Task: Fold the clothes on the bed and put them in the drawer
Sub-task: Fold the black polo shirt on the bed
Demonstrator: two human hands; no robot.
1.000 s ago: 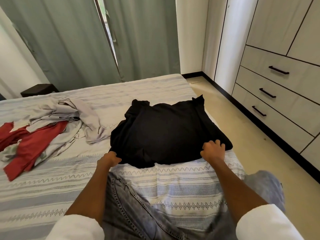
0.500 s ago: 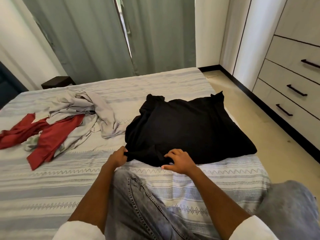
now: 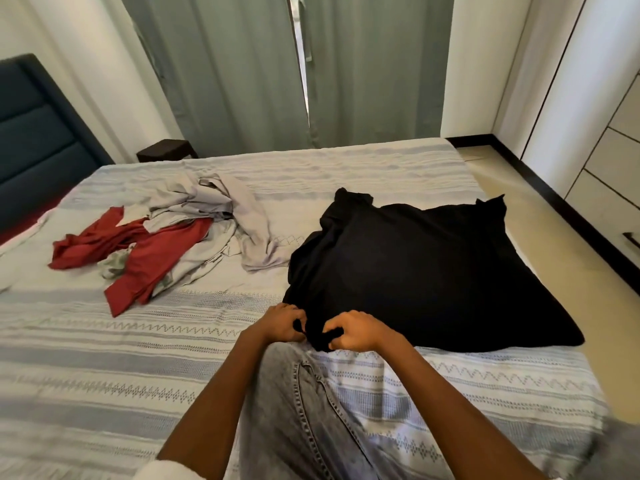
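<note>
Both my hands grip the near corner of the black cloth garment (image 3: 415, 271) on the striped grey-blue bed cover (image 3: 104, 358).

Head view: my left hand (image 3: 282, 323) and right hand (image 3: 356, 332) are close together, fingers curled into the bunched black edge. The garment spreads away beyond my hands. Far to the left of my hands lie crumpled red clothes (image 3: 152, 251) and grey clothes (image 3: 221, 216).

You've got a matt black cloth garment (image 3: 415, 265) that looks soft and shows no sheen. Left of it sit a red knit top (image 3: 152, 251) and crumpled grey fabric (image 3: 221, 202). The woven bedspread (image 3: 104, 358) looks textured, and your jeans (image 3: 304, 417) are faded denim.
</note>
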